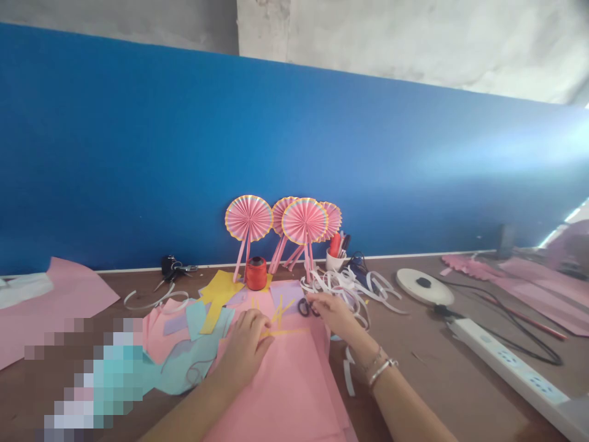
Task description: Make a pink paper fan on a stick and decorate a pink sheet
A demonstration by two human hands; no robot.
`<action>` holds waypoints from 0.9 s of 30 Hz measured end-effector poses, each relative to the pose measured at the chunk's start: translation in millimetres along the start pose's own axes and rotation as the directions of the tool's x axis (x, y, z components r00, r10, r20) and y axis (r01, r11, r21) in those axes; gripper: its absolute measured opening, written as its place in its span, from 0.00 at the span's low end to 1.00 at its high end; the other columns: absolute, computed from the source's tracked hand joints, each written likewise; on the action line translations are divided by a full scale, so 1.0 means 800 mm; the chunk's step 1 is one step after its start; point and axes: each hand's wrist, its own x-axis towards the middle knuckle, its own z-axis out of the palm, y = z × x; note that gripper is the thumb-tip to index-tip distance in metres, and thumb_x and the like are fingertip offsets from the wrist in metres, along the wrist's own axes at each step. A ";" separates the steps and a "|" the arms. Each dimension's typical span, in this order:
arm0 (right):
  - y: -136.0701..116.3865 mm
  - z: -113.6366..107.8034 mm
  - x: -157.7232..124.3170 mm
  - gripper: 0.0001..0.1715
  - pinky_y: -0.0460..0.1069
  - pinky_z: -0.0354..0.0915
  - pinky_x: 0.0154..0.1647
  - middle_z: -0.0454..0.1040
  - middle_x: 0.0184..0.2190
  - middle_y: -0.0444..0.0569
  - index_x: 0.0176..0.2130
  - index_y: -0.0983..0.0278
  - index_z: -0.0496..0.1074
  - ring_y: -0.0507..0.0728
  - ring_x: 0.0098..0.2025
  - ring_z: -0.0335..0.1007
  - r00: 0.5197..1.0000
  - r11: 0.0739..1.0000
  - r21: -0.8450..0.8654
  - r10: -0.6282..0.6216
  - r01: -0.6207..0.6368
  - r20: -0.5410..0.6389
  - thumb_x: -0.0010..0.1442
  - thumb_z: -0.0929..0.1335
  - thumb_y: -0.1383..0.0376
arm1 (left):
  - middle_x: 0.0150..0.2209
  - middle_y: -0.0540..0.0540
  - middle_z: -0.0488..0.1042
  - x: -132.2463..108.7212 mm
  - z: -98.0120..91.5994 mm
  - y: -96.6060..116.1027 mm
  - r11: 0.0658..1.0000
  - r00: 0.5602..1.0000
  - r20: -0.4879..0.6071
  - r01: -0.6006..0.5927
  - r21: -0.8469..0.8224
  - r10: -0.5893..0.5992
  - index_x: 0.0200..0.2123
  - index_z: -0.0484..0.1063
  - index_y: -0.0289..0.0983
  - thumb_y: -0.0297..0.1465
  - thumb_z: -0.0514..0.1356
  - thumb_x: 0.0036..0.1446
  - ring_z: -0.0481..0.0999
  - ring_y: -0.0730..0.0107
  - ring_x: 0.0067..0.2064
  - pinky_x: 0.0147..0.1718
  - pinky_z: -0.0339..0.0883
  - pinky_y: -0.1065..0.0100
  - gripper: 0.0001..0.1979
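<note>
My left hand point(246, 344) rests on a stack of pink paper point(294, 380), its fingers curled and closed over the left end of a thin yellow paper strip point(292, 332). Shorter yellow strips point(278, 312) lie just beyond it. At the right of the stack, my right hand point(335, 313) has its fingers closed at the dark handles of a pair of scissors point(304, 307); the blades are hard to make out. Behind the hands stands a red spool of thread point(256, 274). Several pink pleated paper fans point(249, 218) with yellow edges lean against the blue panel.
Curled white strips point(343, 285) lie beyond my right hand, near a white pen cup point(335, 261). Coloured paper scraps point(184, 362) are heaped at left, with black-handled pliers point(175, 269) behind. A power strip point(510, 368) and a round white device point(424, 286) with a cable sit right.
</note>
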 end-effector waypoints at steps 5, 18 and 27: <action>-0.001 -0.009 -0.001 0.12 0.48 0.59 0.35 0.75 0.31 0.51 0.26 0.65 0.74 0.56 0.33 0.67 0.998 0.975 -0.221 0.011 -0.022 -0.054 0.52 0.64 0.64 | 0.35 0.45 0.69 -0.004 -0.002 0.009 0.977 0.996 0.093 -0.035 0.208 0.016 0.29 0.71 0.38 0.31 0.54 0.59 0.66 0.60 0.41 0.40 0.59 0.59 0.09; -0.002 -0.047 -0.029 0.08 0.43 0.51 0.24 0.70 0.18 0.44 0.19 0.65 0.73 0.51 0.24 0.64 0.940 0.873 -0.483 0.215 -0.065 0.263 0.37 0.66 0.76 | 0.37 0.45 0.72 -0.004 -0.011 0.026 0.970 0.962 0.240 0.074 0.231 -0.131 0.33 0.66 0.38 0.26 0.50 0.57 0.69 0.62 0.41 0.40 0.59 0.63 0.06; -0.011 -0.042 -0.027 0.11 0.44 0.49 0.21 0.67 0.15 0.43 0.14 0.64 0.68 0.50 0.21 0.61 0.955 0.885 -0.464 0.156 -0.023 0.251 0.35 0.63 0.78 | 0.38 0.44 0.69 -0.011 -0.003 0.022 0.985 0.975 0.222 -0.018 0.170 -0.021 0.31 0.68 0.38 0.24 0.46 0.59 0.69 0.64 0.40 0.39 0.62 0.64 0.12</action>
